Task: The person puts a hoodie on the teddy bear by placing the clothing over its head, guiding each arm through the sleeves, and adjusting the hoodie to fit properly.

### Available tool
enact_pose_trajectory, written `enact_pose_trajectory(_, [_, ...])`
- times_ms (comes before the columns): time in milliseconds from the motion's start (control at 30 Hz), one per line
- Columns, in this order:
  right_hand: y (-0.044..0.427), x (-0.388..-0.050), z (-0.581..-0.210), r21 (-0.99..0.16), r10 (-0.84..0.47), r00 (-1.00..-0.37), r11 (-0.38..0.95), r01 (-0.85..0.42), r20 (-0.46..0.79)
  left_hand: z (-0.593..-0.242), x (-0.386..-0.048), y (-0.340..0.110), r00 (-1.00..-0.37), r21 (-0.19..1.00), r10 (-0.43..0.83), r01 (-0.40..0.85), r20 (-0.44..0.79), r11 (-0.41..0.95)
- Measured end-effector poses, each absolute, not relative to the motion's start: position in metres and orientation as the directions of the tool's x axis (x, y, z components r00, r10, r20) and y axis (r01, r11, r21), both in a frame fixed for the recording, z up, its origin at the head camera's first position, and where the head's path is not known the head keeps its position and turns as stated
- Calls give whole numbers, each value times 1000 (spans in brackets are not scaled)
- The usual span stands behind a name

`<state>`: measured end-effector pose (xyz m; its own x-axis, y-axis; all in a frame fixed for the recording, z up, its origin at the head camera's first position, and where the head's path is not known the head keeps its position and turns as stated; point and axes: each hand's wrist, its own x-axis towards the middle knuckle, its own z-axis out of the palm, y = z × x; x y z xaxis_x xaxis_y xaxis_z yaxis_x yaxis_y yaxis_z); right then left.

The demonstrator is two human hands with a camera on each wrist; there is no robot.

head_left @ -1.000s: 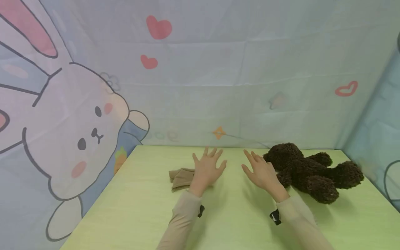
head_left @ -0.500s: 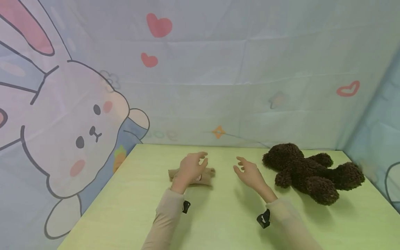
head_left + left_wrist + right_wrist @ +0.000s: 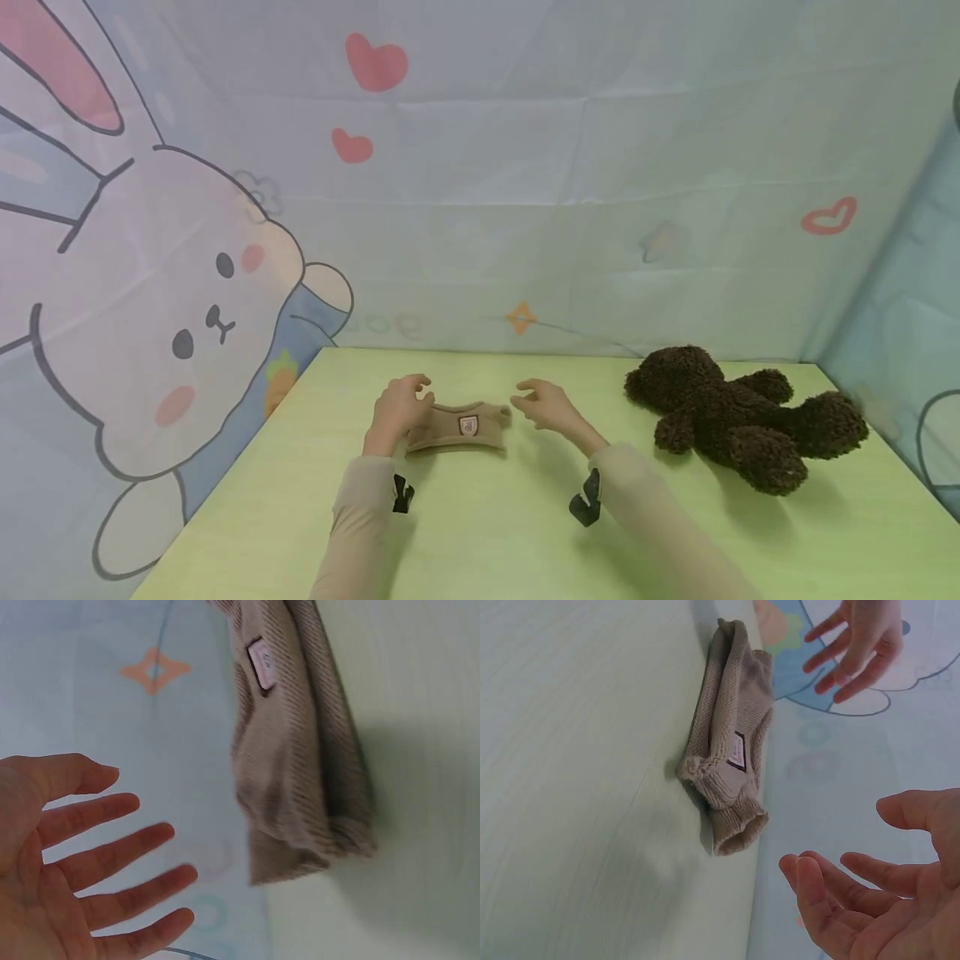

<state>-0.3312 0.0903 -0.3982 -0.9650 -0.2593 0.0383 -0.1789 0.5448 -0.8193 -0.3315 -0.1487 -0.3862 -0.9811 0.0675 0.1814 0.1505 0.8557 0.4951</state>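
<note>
A small brown knitted sweater (image 3: 450, 432) with a pale badge lies flat on the table. Over its left end is my left hand (image 3: 397, 412), fingers spread and loosely bent; the left wrist view shows a gap between that hand (image 3: 97, 855) and the sweater (image 3: 277, 750). Just off the sweater's right end hovers my right hand (image 3: 551, 407), its fingers slightly bent. In the right wrist view this hand (image 3: 885, 885) is apart from the sweater (image 3: 731, 727) and holds nothing. A dark brown plush bear (image 3: 735, 412) lies on the table to the right.
The light green table (image 3: 480, 533) reaches back to a cloth backdrop (image 3: 480, 208) printed with hearts and a large rabbit. Another cloth side (image 3: 922, 333) hangs beyond the table's right edge.
Both hands have moved left, the left hand to the sweater's left end and the right hand away from the bear toward the sweater. More of the sweater shows. The bear stays put.
</note>
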Motion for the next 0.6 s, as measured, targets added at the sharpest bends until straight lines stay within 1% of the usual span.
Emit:
enact_pose_trajectory(133, [77,-335,-399,-828,-256,-966,545,-130,-17,-396,-336,-164,-996,525,30,71,86,848])
enact_pose_trajectory(267, [69,-337,-400,-813,-263,-963,572,-106,-59,-402,-339,-171,-999,543,23,32,24,839])
enact_pose_trajectory(367, [66,-338,-405,-813,-264,-959,577,-71,-104,-406,-342,-173,-1000,558,30,27,3,829])
enact_pose_trajectory(467, [65,-339,-411,-832,-250,-956,555,-11,-154,-408,-344,-172,-999,574,41,22,-21,818])
enact_pose_trajectory(600, [63,-341,-421,-842,-237,-957,539,16,-169,-409,-345,-171,-998,590,38,6,-43,808])
